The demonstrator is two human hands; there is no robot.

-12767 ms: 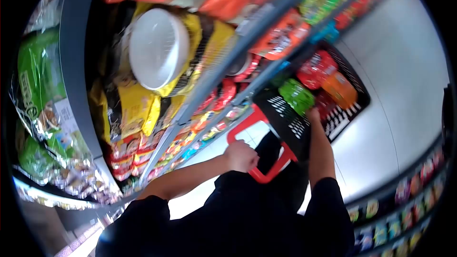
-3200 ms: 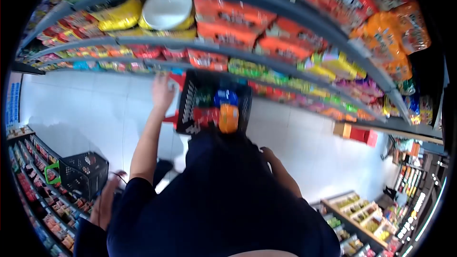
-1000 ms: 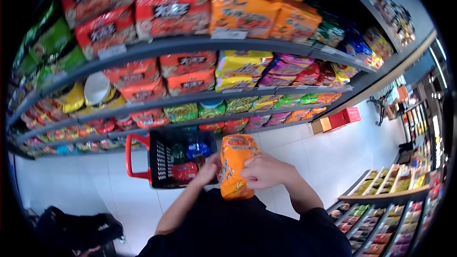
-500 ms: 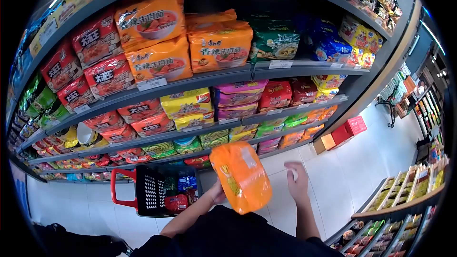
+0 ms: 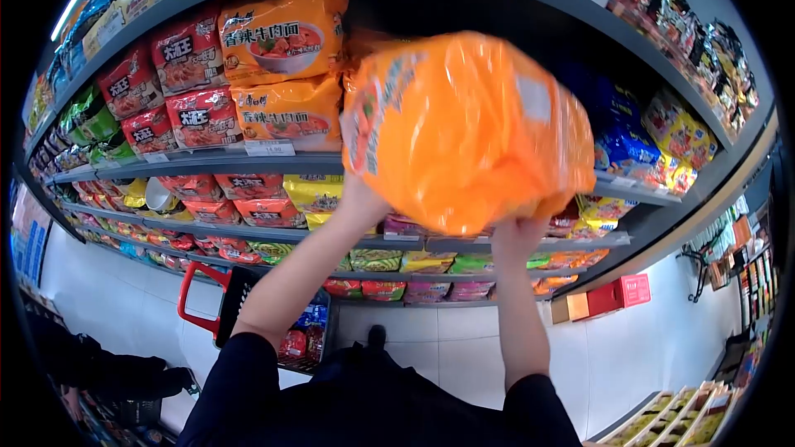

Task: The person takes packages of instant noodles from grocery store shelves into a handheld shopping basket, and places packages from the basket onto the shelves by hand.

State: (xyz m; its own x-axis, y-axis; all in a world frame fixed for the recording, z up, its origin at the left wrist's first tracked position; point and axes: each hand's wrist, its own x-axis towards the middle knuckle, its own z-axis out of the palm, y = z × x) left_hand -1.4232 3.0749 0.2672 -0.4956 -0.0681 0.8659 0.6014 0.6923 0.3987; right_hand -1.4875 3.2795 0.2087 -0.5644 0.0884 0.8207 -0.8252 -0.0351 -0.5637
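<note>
A large orange multi-pack of instant noodles (image 5: pixel 464 132) is held up in front of the upper shelf, tilted, with its smooth orange side mostly toward me. My left hand (image 5: pixel 362 201) grips its lower left end, its fingers partly behind the wrapper. Under the lower right part, my right hand (image 5: pixel 520 236) is closed on the wrapper, the fingertips partly hidden. To the left, similar orange noodle packs (image 5: pixel 286 108) stand stacked on the shelf. The held pack covers much of the shelf behind it.
Red noodle packs (image 5: pixel 199 120) fill the shelf's left, and blue packs (image 5: pixel 625 145) its right. A shopping basket with a red handle (image 5: pixel 184 290) stands on the floor, holding several packs. Red boxes (image 5: pixel 617 294) sit at the shelf's end. Another person's dark-clothed legs (image 5: pixel 124 372) show lower left.
The orange noodle pack has risen from near my body to the upper shelf. My right hand, open and apart from it before, now grips it too. The view has shifted closer to the shelf.
</note>
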